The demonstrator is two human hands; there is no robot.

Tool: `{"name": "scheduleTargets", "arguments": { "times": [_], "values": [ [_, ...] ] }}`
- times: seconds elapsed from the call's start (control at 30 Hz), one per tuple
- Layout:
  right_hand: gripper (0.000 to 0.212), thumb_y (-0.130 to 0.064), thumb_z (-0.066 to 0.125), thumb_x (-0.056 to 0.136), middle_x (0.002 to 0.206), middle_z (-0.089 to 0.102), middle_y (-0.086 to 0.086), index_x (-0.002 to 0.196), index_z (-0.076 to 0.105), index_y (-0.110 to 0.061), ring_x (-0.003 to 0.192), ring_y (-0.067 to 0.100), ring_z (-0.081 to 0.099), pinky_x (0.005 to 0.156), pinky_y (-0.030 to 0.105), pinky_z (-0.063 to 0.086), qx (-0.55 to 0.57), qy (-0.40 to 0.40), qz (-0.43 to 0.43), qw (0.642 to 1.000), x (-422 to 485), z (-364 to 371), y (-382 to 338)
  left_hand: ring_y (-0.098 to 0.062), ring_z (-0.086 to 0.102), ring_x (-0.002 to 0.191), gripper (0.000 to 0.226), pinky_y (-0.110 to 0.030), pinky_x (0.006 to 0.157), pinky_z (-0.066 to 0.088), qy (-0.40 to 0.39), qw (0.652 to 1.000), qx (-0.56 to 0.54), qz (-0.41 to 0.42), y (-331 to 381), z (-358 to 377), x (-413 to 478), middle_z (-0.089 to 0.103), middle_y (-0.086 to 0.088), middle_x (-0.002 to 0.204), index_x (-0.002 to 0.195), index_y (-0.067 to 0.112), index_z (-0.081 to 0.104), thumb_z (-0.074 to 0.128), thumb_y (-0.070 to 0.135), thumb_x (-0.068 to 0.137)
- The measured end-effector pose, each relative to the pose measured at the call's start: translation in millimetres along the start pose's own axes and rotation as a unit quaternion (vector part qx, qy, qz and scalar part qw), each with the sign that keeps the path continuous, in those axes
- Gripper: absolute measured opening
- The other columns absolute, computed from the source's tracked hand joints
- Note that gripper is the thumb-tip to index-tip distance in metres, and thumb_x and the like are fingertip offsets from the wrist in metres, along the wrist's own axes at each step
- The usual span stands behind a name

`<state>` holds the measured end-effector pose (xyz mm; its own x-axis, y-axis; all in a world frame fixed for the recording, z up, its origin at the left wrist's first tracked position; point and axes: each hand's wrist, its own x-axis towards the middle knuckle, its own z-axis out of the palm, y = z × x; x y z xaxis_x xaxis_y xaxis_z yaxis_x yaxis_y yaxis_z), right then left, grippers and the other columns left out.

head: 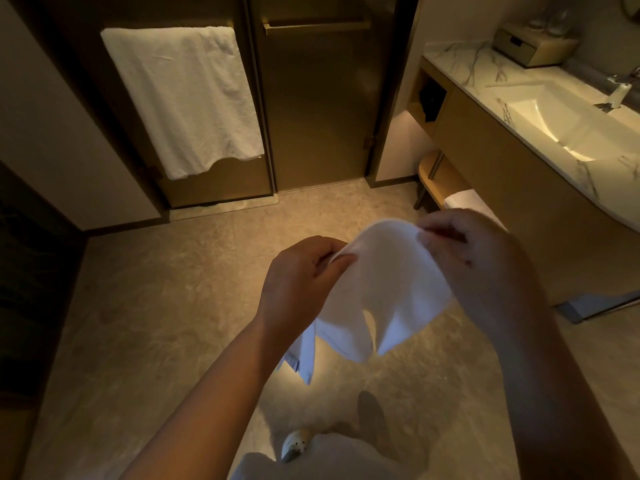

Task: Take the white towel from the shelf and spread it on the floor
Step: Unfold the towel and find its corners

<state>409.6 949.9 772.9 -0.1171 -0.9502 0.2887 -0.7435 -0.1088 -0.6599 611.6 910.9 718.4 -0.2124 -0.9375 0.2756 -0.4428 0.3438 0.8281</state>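
Note:
The white towel hangs in the air in front of me, above the marble-look floor. My left hand pinches its upper left edge. Its upper right edge is gripped by my right hand. The cloth is partly unfolded, with loose corners dangling below my hands. Behind my right hand is the low wooden shelf under the vanity, with another folded white towel lying on it.
A large white towel hangs on a bar on the dark glass door ahead. The vanity with marble top and sink stands to the right, a wooden box at its back. My feet are below.

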Motion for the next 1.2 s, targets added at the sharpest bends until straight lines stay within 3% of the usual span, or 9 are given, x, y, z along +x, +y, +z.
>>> {"name": "scheduleTargets", "arguments": {
  "times": [0.1,0.17,0.3,0.57,0.7,0.8,0.9,1.03,1.2],
  "values": [
    [0.042,-0.036,0.060,0.086,0.113,0.045,-0.027,0.127,0.050,-0.035,0.097,-0.013,0.042,0.080,0.007,0.030,-0.047,-0.099,-0.043,0.993,-7,18,-5,0.001,0.058,0.079,0.010,-0.013,0.065,0.042,-0.012,1.000,0.020,0.019,2,4,-1,0.065,0.019,0.080,0.092,0.029,0.069,0.059,0.030,0.090],
    [0.040,-0.034,0.059,0.088,0.115,0.048,-0.023,0.127,0.051,-0.032,0.102,-0.010,0.041,0.080,0.004,0.028,-0.054,-0.116,-0.065,0.990,-10,33,-7,-0.002,0.058,0.079,0.013,-0.019,0.066,0.044,-0.024,0.998,0.045,0.043,4,5,0,0.066,0.015,0.083,0.095,0.027,0.069,0.057,0.027,0.090],
    [0.017,-0.030,0.055,0.092,0.097,0.058,-0.022,0.108,0.060,-0.031,0.087,-0.010,0.052,0.071,0.003,0.035,-0.030,-0.048,-0.045,0.997,-14,49,-7,-0.003,0.060,0.082,0.017,-0.024,0.069,0.047,-0.026,0.998,0.047,0.046,6,-1,1,0.067,0.014,0.086,0.096,0.028,0.069,0.054,0.030,0.088],
    [0.017,-0.018,0.053,0.093,0.096,0.062,-0.014,0.107,0.063,-0.023,0.087,-0.001,0.055,0.076,0.014,0.043,-0.009,0.012,-0.064,0.998,-14,55,-14,0.005,0.058,0.092,0.020,-0.010,0.074,0.043,0.009,1.000,0.005,0.006,-4,-12,-11,0.066,0.024,0.094,0.098,0.037,0.067,0.061,0.026,0.083],
    [0.020,-0.016,0.054,0.092,0.097,0.059,-0.018,0.108,0.063,-0.024,0.089,-0.001,0.054,0.076,0.014,0.044,-0.003,0.052,-0.058,0.997,-10,43,-12,0.002,0.060,0.089,0.027,-0.024,0.078,0.051,-0.001,0.999,-0.010,-0.050,-13,-19,-16,0.067,0.023,0.092,0.092,0.045,0.064,0.066,0.020,0.085],
    [0.020,-0.014,0.054,0.092,0.096,0.058,-0.018,0.107,0.063,-0.023,0.089,-0.003,0.051,0.075,0.009,0.038,-0.011,0.055,-0.050,0.997,-10,39,-8,-0.007,0.064,0.082,0.013,-0.037,0.074,0.052,-0.024,0.997,0.001,-0.073,-14,-21,-15,0.070,0.014,0.082,0.089,0.033,0.071,0.063,0.023,0.087],
    [0.024,-0.015,0.049,0.094,0.103,0.055,-0.018,0.114,0.060,-0.024,0.095,-0.004,0.049,0.079,0.005,0.034,-0.010,0.033,-0.017,0.999,-9,38,-2,-0.003,0.062,0.077,0.014,-0.029,0.070,0.048,-0.050,0.997,0.037,-0.041,-6,-18,-11,0.069,0.016,0.079,0.090,0.031,0.071,0.057,0.035,0.088],
    [0.048,-0.015,0.054,0.093,0.121,0.048,-0.020,0.136,0.042,-0.031,0.113,-0.003,0.040,0.086,0.010,0.031,-0.019,-0.087,-0.038,0.995,-10,41,-5,-0.004,0.059,0.079,0.023,-0.024,0.069,0.046,-0.081,0.992,0.090,0.021,7,-7,-7,0.069,0.012,0.085,0.097,0.028,0.069,0.050,0.035,0.088],
    [0.021,-0.015,0.054,0.091,0.099,0.064,-0.011,0.107,0.063,-0.025,0.092,0.004,0.055,0.075,0.016,0.042,-0.052,-0.073,-0.058,0.994,-13,47,-4,-0.004,0.060,0.082,0.022,-0.019,0.068,0.044,-0.083,0.991,0.099,0.041,11,-2,-6,0.070,0.012,0.090,0.103,0.027,0.069,0.052,0.030,0.089]
  ]
}}
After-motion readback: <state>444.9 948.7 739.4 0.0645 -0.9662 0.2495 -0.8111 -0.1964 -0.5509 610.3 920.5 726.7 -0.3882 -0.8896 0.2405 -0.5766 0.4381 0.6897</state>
